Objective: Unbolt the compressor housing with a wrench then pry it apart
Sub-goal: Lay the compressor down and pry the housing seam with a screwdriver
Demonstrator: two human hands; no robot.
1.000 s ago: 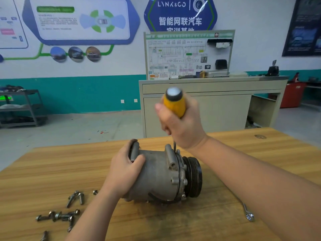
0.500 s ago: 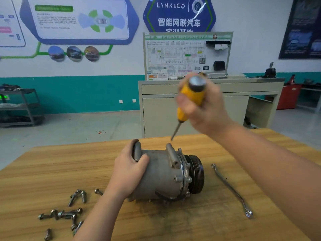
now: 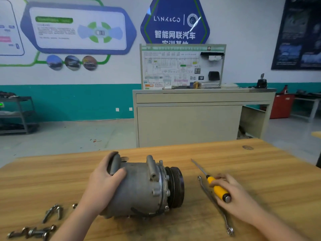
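Observation:
The grey metal compressor (image 3: 142, 186) lies on its side on the wooden table (image 3: 260, 162), its black pulley facing right. My left hand (image 3: 106, 181) grips its left rear end. To the right of the compressor, my right hand (image 3: 232, 193) is low at the table, its fingers around the yellow handle of a screwdriver (image 3: 217, 187) whose blade points away from me. A slim steel wrench (image 3: 215, 206) lies flat under the screwdriver and hand. Several loose bolts (image 3: 34, 226) lie at the front left.
A beige workbench (image 3: 191, 119) with a wiring display board stands behind the table. A grey shelf cart (image 3: 15, 115) is at far left and a red cabinet (image 3: 281, 106) at far right.
My right hand lifted the screwdriver off the compressor's seam, swung it right and brought it down to the table over the wrench. My left hand stayed on the compressor.

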